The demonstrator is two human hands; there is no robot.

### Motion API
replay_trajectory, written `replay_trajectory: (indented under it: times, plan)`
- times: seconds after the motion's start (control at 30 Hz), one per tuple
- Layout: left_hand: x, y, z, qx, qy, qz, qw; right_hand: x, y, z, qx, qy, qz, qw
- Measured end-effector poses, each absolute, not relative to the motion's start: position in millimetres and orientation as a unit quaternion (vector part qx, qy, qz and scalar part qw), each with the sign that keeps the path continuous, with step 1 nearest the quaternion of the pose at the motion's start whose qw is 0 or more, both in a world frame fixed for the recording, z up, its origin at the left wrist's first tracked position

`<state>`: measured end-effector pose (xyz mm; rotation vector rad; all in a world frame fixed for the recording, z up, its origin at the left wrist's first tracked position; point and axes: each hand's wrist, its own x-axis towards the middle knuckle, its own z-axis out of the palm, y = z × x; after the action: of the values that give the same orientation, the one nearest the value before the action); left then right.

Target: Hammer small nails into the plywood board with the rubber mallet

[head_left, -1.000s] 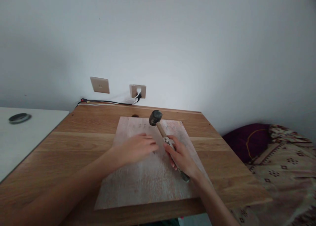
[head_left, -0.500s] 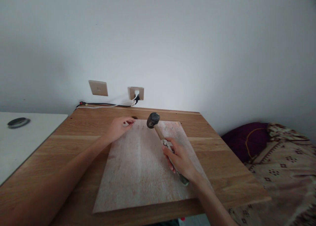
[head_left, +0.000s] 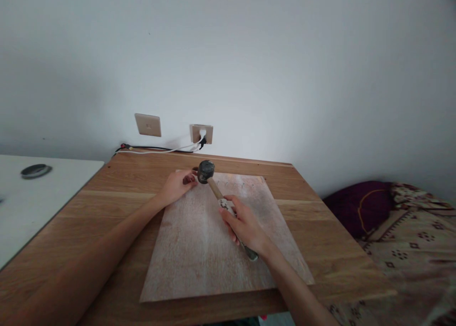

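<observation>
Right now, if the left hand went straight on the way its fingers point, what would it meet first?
Probably the dark mallet head, just past the left hand in this view; depth is unclear, so the hand might pass beneath it.

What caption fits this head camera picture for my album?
Right hand grips a dark-headed mallet over a board, left hand close by.

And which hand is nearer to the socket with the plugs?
Left. The left hand is at the far edge of the board, below the socket; the right hand, holding the mallet, is lower in view and right of the socket.
</observation>
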<state>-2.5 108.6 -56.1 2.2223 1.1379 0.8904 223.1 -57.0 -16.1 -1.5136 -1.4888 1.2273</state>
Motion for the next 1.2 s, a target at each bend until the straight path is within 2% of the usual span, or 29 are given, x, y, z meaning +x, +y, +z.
replay_trajectory:
  times: [0.47,0.8,0.9,1.03,1.1,1.2]
  plan:
    - [-4.4,109.5,-58.8,0.803,0.424,0.335,0.253,213.3,-50.8,-14.3,-0.591,-0.588,0.461,0.305]
    - [-3.1,106.6,-57.4,0.801,0.415,0.334,0.274,237.7,-124.1,-19.5,-0.546,-0.376,0.574,0.481]
    - [-3.6,108.3,-58.2,0.801,0.419,0.329,0.272,244.2,-142.7,-27.2,-0.569,-0.319,0.555,0.516]
    - [-4.3,110.0,-57.2,0.803,0.425,0.323,0.267,244.7,-142.1,-34.1,-0.592,-0.332,0.49,0.546]
    - [-3.7,108.2,-54.1,0.808,0.431,0.308,0.258,243.4,-136.3,-35.0,-0.591,-0.364,0.487,0.53]
    - [-4.4,97.5,-46.6,0.821,0.455,0.283,0.199,241.8,-128.0,-33.6,-0.6,-0.44,0.511,0.43]
